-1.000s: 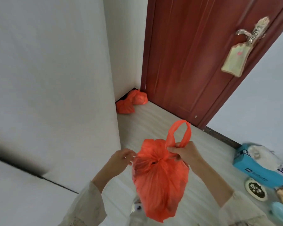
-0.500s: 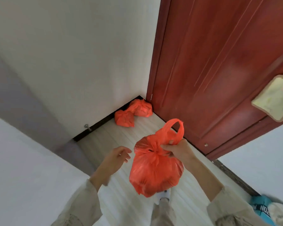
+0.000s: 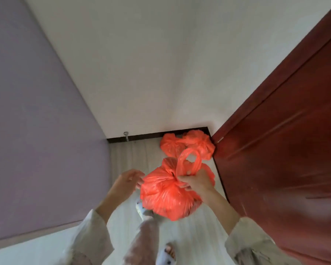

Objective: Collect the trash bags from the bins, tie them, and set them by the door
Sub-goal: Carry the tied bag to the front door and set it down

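Crinkled glossy plastic bag (image 3: 166,196); polished door (image 3: 287,150).

A tied orange trash bag (image 3: 166,196), crinkled and full, is held above the floor by its knotted neck, its handle loop upright. Two more tied orange bags (image 3: 189,145) lie in the corner against the red door (image 3: 285,150).

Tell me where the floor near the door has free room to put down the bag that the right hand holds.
Bare floor lies between the purple wall and the two tied orange bags, below the door stopper. The corner by the red door is crowded. The right hand grips the held bag.
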{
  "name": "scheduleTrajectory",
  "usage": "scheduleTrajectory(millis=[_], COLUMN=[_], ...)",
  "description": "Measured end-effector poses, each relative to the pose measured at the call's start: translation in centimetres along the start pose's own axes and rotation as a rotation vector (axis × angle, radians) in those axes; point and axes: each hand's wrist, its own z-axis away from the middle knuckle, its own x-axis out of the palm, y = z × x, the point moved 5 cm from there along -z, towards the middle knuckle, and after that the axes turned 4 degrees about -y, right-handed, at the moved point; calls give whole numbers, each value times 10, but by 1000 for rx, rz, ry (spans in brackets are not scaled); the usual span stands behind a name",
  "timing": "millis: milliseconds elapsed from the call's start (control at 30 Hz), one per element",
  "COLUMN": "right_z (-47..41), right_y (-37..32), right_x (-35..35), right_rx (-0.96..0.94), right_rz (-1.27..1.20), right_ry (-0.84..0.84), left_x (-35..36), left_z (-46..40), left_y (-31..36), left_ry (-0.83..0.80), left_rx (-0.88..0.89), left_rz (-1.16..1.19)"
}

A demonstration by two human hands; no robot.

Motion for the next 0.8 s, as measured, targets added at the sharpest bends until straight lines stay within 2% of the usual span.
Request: scheduleTrajectory(millis=[267,500,667,800], right_z=[-182,-346,-464,-527], right_y=[-42,-35,-3,34], right_x=[44,112,154,174], right_rx=[25,-25,23,68], right_rz=[236,534,529,485], right_ry=[-100,-212,-252,-284], left_x=[-37,-58,-64,-53], left_z=[-138,-243,-331,-366], left_y=[-34,-78,-117,-160], left_ry=[41,58,110,122], left_rx=[-123,-267,-253,-296], left_rz=[-76,-50,-182,-159])
